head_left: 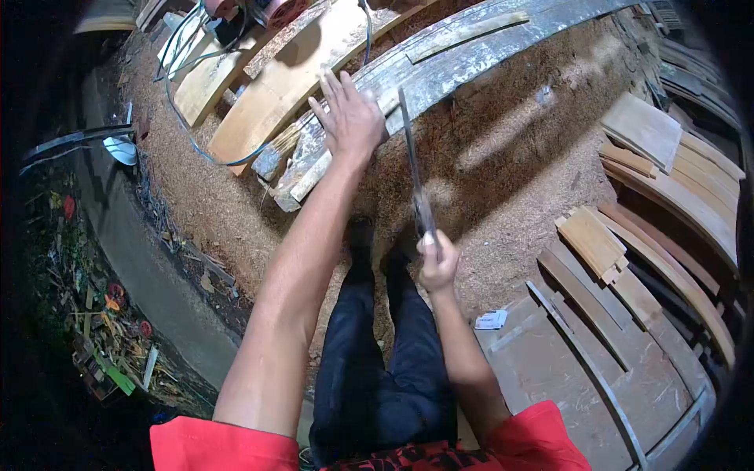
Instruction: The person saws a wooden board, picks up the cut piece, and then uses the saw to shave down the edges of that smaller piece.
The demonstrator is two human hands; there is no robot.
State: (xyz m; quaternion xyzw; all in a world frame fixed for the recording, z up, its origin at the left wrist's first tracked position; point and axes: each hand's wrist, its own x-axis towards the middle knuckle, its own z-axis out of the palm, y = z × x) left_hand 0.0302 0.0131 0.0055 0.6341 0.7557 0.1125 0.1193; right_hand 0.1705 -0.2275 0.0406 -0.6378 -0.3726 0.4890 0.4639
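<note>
My left hand (349, 118) lies flat with spread fingers over a narrow wooden strip (312, 177) on a worn, paint-stained bench (471, 69). The strip's near end sticks out past my wrist at the bench's left end. In my right hand (438, 263), closed round its handle, is a hand saw (415, 161) seen nearly edge-on. Its blade points away from me, and the far tip overlaps the bench edge and the strip's far end, just right of my left hand. My fingers hide most of the saw handle.
Another thin strip (470, 37) lies farther along the bench. Wide pale planks (263, 102) and a cable (174, 102) are beyond it. Sawdust (510, 180) covers the floor. Stacked boards (597, 243) and a brown panel (542, 369) stand at my right; scraps (110, 330) litter the left.
</note>
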